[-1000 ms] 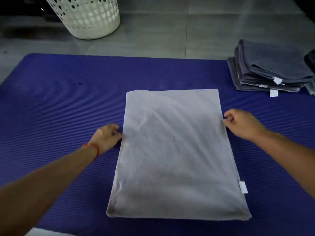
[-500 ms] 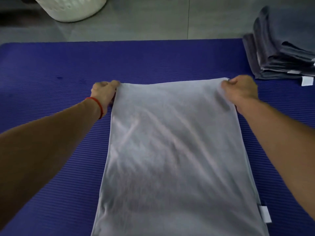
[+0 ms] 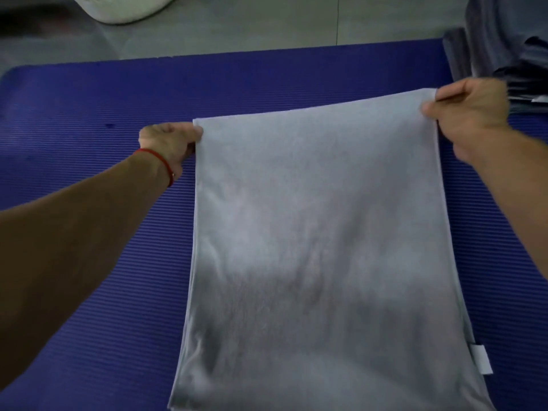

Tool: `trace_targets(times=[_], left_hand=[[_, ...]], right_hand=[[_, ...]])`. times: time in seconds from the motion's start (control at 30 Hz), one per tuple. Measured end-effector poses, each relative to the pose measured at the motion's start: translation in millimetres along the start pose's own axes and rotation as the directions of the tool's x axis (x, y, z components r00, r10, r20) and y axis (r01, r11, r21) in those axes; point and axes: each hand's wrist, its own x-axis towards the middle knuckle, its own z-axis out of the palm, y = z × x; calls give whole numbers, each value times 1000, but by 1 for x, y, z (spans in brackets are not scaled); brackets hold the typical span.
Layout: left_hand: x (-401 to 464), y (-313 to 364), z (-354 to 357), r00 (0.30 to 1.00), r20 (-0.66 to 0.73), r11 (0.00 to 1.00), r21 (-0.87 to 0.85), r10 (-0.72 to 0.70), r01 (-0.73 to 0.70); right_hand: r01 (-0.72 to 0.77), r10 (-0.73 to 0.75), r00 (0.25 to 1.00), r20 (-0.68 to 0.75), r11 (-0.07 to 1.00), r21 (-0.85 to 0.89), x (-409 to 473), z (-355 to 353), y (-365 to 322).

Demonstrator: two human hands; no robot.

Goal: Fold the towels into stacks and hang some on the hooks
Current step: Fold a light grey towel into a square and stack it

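Mat: a blue ribbed mat (image 3: 89,108) covered most of the frame, running from the left edge to the right edge; it lay on a grey tiled floor (image 3: 267,22) visible along the top.
Towel: a pale grey towel (image 3: 320,232), already folded at least once, spread down the centre and lower right of the frame over the mat. Its far edge was raised off the mat, higher at the right corner than at the left. The near end ran out of the bottom of the frame.
Folded stack: dark grey folded towels (image 3: 504,40) sat at the upper right corner, partly cut off by the frame edge and blurred.
Basket: the base of a white basket (image 3: 124,7) stood on the floor at the top left, mostly out of frame.
Left hand: the left hand (image 3: 166,143) was at centre left, its grip pinched on the far left corner of the towel, thumb on top and fingers curled below.
Right hand: the right hand (image 3: 471,114) was at upper right, its grip clamped on the far right corner of the towel, fingers curled round the edge.
Label: a white label (image 3: 480,358) stuck out from the right edge of the towel at lower right.
Wrist band: a red band (image 3: 160,161) circled the left wrist.
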Motion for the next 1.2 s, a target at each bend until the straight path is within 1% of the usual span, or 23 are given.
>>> trace_targets(times=[0.1, 0.13, 0.17, 0.2, 0.23, 0.27, 0.3, 0.37, 0.4, 0.43, 0.47, 0.5, 0.6, 0.63, 0.7, 0.77, 0.87, 0.9, 1.0, 1.07, 1.1, 1.13, 1.2], left_hand=[[2, -2, 5, 999, -50, 995, 95, -13, 18], [-7, -4, 7, 995, -77, 968, 249, 58, -37], [-23, -10, 7, 979, -51, 873, 462, 200, -154], [-46, -20, 6, 930, 54, 717, 621, 364, -317], [-76, -33, 4, 840, 223, 538, 681, 494, -497], [-113, -49, 1, 735, 399, 379, 665, 548, -643], [-152, -65, -5, 638, 543, 259, 615, 546, -745], [-220, -105, -23, 519, 732, 139, 515, 442, -846], [-247, -125, -35, 481, 780, 119, 476, 400, -871], [-269, -143, -47, 451, 810, 115, 442, 375, -890], [-287, -159, -58, 431, 829, 120, 417, 356, -901], [-300, -173, -69, 417, 847, 103, 406, 330, -908], [-312, -189, -98, 369, 889, -42, 394, 270, -918], [-311, -190, -106, 346, 901, -67, 374, 261, -925], [-304, -188, -117, 317, 909, -69, 347, 271, -935], [-295, -190, -124, 287, 904, -46, 317, 317, -947], [-282, -195, -138, 238, 884, 99, 216, 403, -971], [-279, -192, -142, 233, 878, 115, 203, 418, -972], [-272, -174, -149, 236, 886, 130, 200, 399, -971], [-275, -153, -149, 311, 895, 235, 243, 320, -941], [-275, -139, -147, 378, 881, 305, 290, 285, -907], [-272, -128, -143, 430, 859, 381, 313, 278, -870], [-257, -104, -130, 536, 750, 455, 350, 387, -819]], right_hand=[[50, -61, 994, -88, 991, -128, -4, 10, 2], [116, -137, 988, -76, 965, -237, -17, 12, 0], [230, -252, 968, -9, 898, -375, -36, 14, 1], [384, -381, 918, 109, 787, -482, -62, 16, 3], [543, -494, 834, 245, 659, -521, -92, 16, 8], [666, -552, 743, 378, 561, -491, -128, 15, 15], [757, -573, 653, 495, 496, -425, -164, 12, 26], [876, -532, 469, 705, 379, -298, -230, -1, 49], [918, -482, 381, 789, 302, -258, -254, -12, 63], [942, -422, 322, 847, 233, -242, -273, -28, 77], [949, -373, 308, 875, 183, -256, -283, -45, 90], [945, -353, 325, 877, 150, -290, -287, -64, 99], [909, -317, 416, 852, 139, -392, -283, -109, 107], [904, -300, 427, 853, 129, -407, -283, -120, 108], [917, -271, 398, 876, 109, -383, -291, -137, 110], [941, -255, 338, 906, 109, -321, -304, -149, 110], [943, -321, 332, 887, 145, -300, -319, -159, 113], [942, -359, 335, 871, 147, -301, -320, -160, 113], [961, -367, 274, 889, 67, -268, -313, -160, 103], [968, -301, 250, 920, 84, -236, -307, -160, 92], [952, -271, 296, 916, 159, -261, -303, -159, 85], [916, -258, 378, 889, 242, -319, -297, -157, 75], [793, -301, 587, 752, 404, -457, -279, -149, 54]])
